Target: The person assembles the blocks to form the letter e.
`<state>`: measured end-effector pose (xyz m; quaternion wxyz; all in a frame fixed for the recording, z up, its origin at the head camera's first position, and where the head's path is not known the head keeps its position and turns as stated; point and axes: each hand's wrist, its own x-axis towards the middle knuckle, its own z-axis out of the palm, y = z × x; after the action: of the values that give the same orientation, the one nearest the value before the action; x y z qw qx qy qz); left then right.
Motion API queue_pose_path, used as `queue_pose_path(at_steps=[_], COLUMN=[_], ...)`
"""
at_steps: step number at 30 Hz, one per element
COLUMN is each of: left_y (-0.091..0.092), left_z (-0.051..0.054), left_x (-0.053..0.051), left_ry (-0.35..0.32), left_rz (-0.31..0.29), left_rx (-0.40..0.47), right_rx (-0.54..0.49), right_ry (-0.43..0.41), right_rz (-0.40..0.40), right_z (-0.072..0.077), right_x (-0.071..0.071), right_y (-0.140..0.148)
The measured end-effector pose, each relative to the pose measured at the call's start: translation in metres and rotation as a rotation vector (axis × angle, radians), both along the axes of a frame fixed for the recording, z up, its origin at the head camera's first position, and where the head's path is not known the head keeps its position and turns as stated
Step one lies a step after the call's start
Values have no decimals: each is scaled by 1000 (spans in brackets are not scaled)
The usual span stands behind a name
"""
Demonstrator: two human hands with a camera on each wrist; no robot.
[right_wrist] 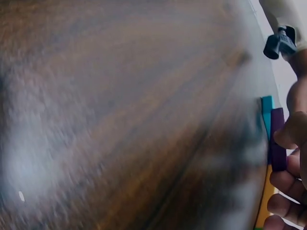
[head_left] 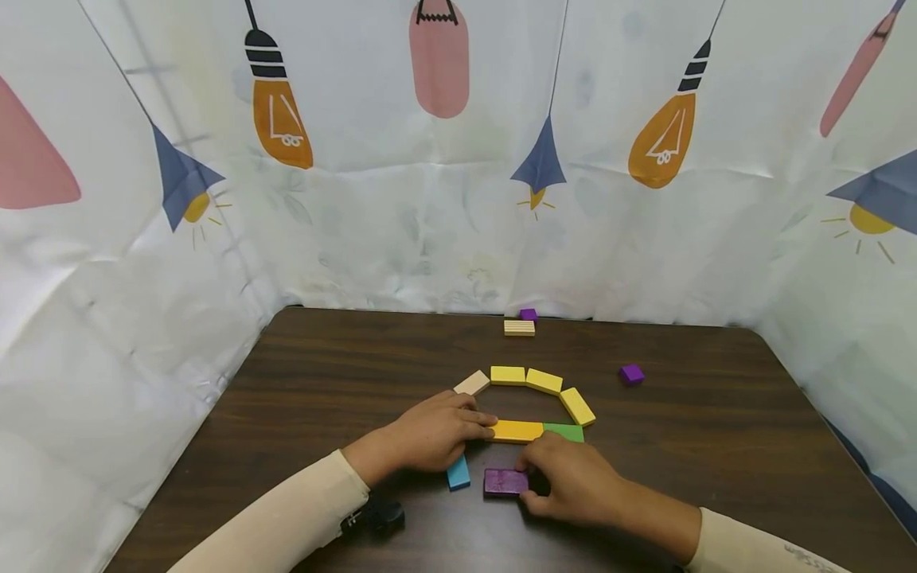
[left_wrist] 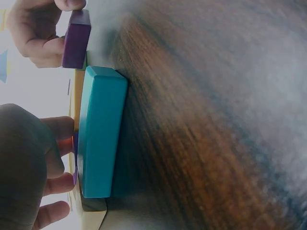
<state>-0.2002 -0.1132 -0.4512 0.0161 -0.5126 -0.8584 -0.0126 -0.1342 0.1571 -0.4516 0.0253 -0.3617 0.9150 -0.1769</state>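
My right hand (head_left: 583, 481) pinches a purple block (head_left: 505, 481) by its right end, in front of a straight row of blocks. In that row an orange block (head_left: 519, 430) meets a green block (head_left: 564, 432). My left hand (head_left: 437, 434) lies over the row's left end, its fingertips touching the orange block. A blue block (head_left: 458, 473) slants out from under that hand; the left wrist view shows it large, with the fingers behind it. Behind the row, a beige block (head_left: 471, 383) and three yellow blocks, one at the top (head_left: 508, 376), form an arch.
A loose purple block (head_left: 632, 375) lies to the right on the dark wooden table (head_left: 716, 430). At the back edge sit a ridged beige block (head_left: 519, 328) and another purple piece (head_left: 528, 314). A patterned white curtain (head_left: 430, 239) hangs behind and beside the table.
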Motion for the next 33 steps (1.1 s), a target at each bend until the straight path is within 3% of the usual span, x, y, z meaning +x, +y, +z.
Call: queue_pose_path(at_steps=[17,33], left_y=[-2,-2], left_z=[0,-1], left_x=[-1,-1], left_ry=[7,2], left_rz=[-9,-9], left_rx=[24,34], right_rx=[12,24], right_ry=[-62,-30], right_rz=[70,100], right_z=[-6,-11], right_x=[12,14], right_y=[-17,-25])
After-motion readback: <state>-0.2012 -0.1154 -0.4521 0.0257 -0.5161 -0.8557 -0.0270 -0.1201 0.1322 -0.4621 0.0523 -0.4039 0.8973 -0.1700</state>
